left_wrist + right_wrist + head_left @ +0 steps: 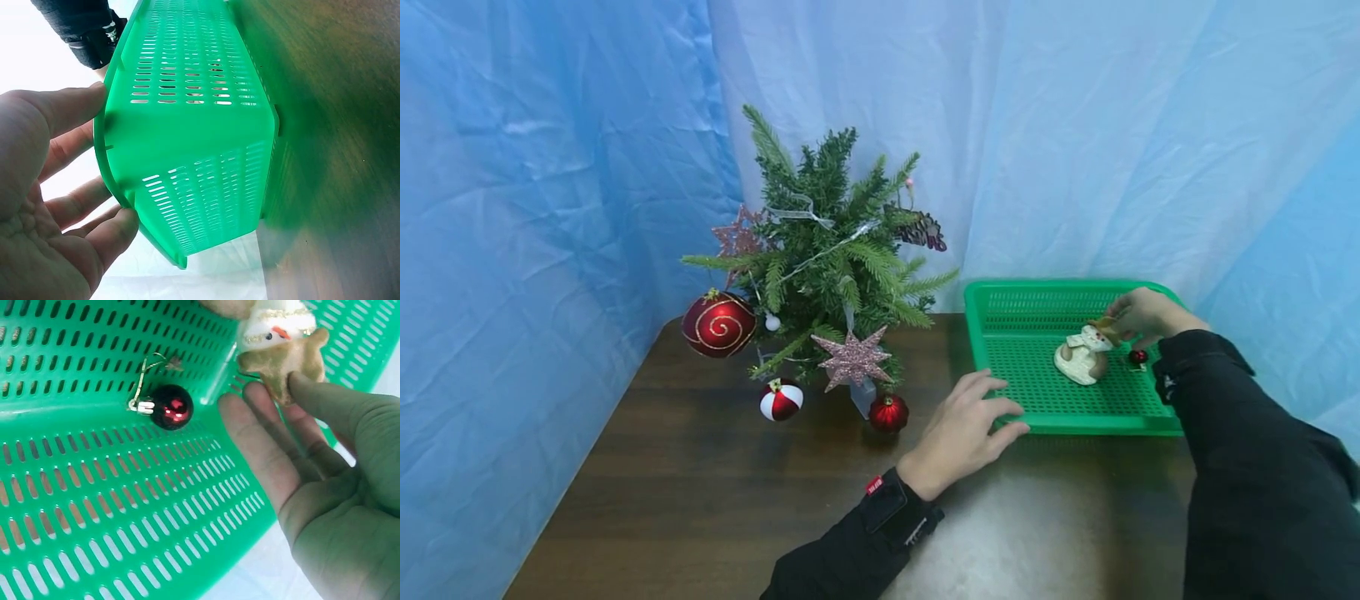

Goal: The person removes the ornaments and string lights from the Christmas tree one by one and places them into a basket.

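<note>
A green plastic basket stands on the table at the right in the head view. My left hand is at its near left corner, fingers loosely spread and touching the rim, as the left wrist view also shows. Inside the basket is a snowman figurine, cream-white with a brown hat. My right hand pinches the hat between thumb and fingers; in the right wrist view the thumb lies against the hat. Beside the snowman lies a small dark red bauble with a gold cord loop.
Left of the basket stands a small Christmas tree. It carries a large red swirl bauble, a red-and-white ball, a pink glitter star and a red ribbed bauble. Blue curtains hang behind the brown table.
</note>
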A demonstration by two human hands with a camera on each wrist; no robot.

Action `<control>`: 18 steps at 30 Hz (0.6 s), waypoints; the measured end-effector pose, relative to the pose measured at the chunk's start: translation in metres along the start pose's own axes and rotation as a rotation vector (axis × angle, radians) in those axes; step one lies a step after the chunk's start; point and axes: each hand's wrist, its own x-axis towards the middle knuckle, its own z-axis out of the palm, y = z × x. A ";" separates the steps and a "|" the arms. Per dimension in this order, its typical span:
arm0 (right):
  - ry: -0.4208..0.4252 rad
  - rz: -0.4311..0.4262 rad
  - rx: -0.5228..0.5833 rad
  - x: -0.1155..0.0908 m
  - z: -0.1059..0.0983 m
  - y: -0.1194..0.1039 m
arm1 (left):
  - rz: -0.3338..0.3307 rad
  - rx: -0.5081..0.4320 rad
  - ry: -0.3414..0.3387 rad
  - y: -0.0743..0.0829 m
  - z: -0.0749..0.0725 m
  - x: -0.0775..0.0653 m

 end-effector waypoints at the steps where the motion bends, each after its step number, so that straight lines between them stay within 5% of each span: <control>1: 0.004 0.007 -0.001 0.001 0.001 0.002 | 0.000 0.000 0.000 0.000 0.000 0.000; 18: -0.027 0.048 0.036 -0.005 0.010 0.006 | -0.013 -0.018 -0.009 -0.001 0.001 -0.001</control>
